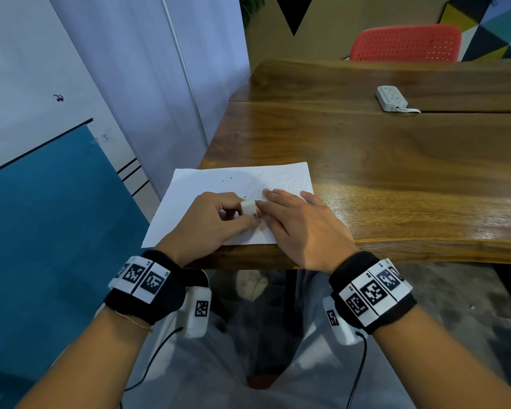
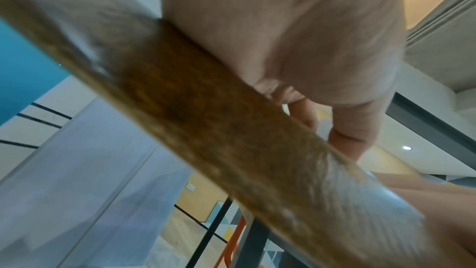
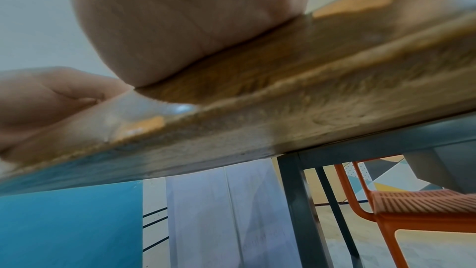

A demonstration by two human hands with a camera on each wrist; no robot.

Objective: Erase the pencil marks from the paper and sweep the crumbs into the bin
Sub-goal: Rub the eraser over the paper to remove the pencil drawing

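Note:
A white sheet of paper (image 1: 207, 184) lies at the near left corner of the wooden table (image 1: 396, 160), with faint pencil scribbles (image 1: 283, 181) toward its far right and dark crumbs (image 1: 226, 179) scattered on it. My left hand (image 1: 213, 219) pinches a white eraser (image 1: 249, 210) against the paper. My right hand (image 1: 301, 219) lies flat, fingers straight, pressing the paper's right part beside the eraser. Both wrist views show only my palms and the table's edge (image 2: 231, 129); the eraser is hidden there. No bin is in view.
A white power strip (image 1: 391, 98) lies far right on the table. A red perforated chair (image 1: 407, 44) stands behind the table. A white and blue wall (image 1: 56, 202) runs close along the left. The table's metal legs (image 3: 296, 211) stand below.

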